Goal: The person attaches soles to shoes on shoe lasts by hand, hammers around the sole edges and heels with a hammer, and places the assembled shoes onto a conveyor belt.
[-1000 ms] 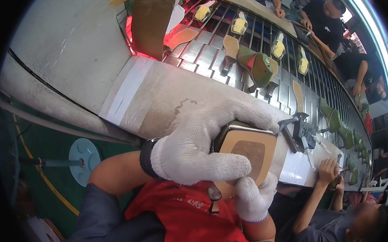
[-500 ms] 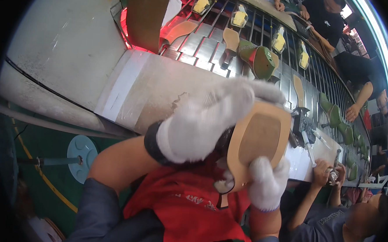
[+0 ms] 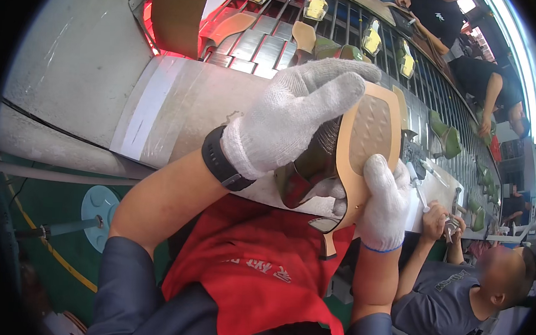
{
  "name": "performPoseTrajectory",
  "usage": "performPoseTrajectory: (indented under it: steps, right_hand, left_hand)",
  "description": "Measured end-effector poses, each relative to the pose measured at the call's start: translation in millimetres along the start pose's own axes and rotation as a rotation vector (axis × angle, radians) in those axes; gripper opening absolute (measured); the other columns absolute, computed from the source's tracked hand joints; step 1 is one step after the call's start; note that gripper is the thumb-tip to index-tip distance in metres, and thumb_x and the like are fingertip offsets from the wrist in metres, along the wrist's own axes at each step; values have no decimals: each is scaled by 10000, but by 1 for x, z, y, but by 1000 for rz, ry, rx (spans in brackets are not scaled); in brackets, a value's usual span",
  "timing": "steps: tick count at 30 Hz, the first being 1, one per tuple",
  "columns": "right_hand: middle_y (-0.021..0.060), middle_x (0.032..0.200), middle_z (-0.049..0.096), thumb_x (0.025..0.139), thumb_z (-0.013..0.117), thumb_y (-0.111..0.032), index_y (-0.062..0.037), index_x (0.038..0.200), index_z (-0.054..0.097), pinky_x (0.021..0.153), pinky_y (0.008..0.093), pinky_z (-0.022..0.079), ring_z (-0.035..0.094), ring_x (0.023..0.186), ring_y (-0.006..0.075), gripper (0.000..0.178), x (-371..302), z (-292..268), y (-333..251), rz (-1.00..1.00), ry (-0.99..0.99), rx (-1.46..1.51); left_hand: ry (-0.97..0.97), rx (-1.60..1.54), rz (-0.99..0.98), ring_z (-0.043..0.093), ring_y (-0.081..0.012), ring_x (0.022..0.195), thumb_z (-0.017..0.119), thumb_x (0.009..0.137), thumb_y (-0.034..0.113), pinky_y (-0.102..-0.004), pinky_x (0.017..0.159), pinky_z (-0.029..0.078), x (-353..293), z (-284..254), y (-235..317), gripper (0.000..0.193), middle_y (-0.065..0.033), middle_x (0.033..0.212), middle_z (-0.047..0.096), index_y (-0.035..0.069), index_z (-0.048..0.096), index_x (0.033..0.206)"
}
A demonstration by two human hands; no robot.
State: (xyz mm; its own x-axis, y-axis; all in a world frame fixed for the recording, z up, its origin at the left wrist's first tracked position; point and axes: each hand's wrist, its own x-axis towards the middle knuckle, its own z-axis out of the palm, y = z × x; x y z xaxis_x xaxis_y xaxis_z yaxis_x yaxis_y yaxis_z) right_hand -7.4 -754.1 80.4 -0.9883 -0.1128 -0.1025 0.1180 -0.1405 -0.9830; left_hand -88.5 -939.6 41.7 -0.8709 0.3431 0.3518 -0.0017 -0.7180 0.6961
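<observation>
Head view, shoe: the shoe [image 3: 347, 165] now stands on edge, tan sole facing right, lifted off the bench [image 3: 180, 108] above the red apron [image 3: 256, 276]; earlier it lay flatter.
Left hand [image 3: 294, 120]: wrapped over the upper.
Right hand [image 3: 384, 204]: gripping the sole's edge.
Meaning: likely turned for inspection.

Knit cloth against a tan sole

White knitted cotton gloves [image 3: 294, 120]; shoe sole [image 3: 370, 133] matt tan with pebbled tread, upper [image 3: 304, 175] glossy olive; conveyor slats [image 3: 256, 42] shiny ribbed metal.

white knit gloves [image 3: 295, 117], tan textured sole [image 3: 370, 133] w/ olive-green shoe upper [image 3: 307, 169], red apron [image 3: 256, 270], black wristband [image 3: 220, 162].
</observation>
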Motion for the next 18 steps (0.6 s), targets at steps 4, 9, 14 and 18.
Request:
performPoseTrajectory:
  steps: [4, 9, 14, 18]
  right_hand:
    - [216, 1073, 795, 1099, 599, -196, 139, 1356, 636, 738, 370, 696, 815, 829, 264, 423, -3, -1, -8, 57, -49, -57]
    - [182, 994, 799, 1110, 593, -299, 104, 1374, 651, 661, 318, 641, 777, 746, 216, 485, -25, 14, 2, -57, -127, -165]
    - [165, 852, 776, 1034, 687, -241, 70, 1164, 766, 630, 371, 589, 764, 676, 256, 346, -47, 23, 15, -254, -89, -542]
    - [173, 696, 647, 939, 762, -144, 13, 958, 755, 566, 445, 519, 664, 596, 397, 159, -51, 33, 16, -323, -196, -664]
  left_hand:
    - [-122, 272, 99, 579, -280, 1463, 664, 1092, 214, -430, 1248, 452, -15, -9, 6, 620, -187, 1600, 574, -42, 459, 1618]
    - [-74, 138, -30, 554, -305, 1489, 650, 994, 140, -467, 1247, 454, -52, 4, 30, 702, -213, 1621, 546, -36, 404, 1627]
    - [-46, 486, 155, 651, -348, 1381, 617, 1130, 479, -495, 1165, 543, -95, 12, 41, 653, -285, 1554, 584, -20, 484, 1530]
    - [-12, 365, 62, 673, -418, 1347, 710, 1090, 442, -566, 1093, 591, -118, 10, 51, 662, -330, 1536, 575, -13, 468, 1506]
